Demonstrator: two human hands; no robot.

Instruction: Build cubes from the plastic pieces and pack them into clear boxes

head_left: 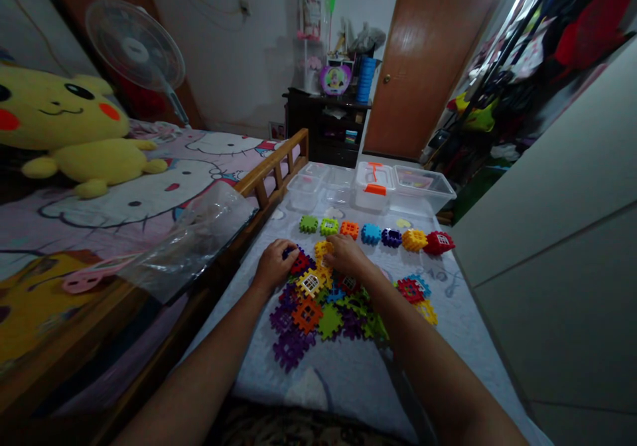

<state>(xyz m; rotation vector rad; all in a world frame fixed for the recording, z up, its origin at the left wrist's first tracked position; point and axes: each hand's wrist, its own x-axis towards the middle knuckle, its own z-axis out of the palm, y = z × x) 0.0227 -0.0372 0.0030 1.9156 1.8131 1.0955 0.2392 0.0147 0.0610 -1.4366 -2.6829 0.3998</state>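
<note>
Both hands work at the pile's far edge: the left hand (275, 263) at ten o'clock, fingers curled over dark blue and red pieces (300, 262), the right hand (346, 252) at twelve, fingertips against a yellow piece (322, 252). Whether either pinches anything, I can't tell in this dim view. Beyond, at twelve to two o'clock, seven blocks (371, 234) look put together; the loose pieces (330, 321) in the pile appear unassembled, with more (411, 291) at three.
</note>
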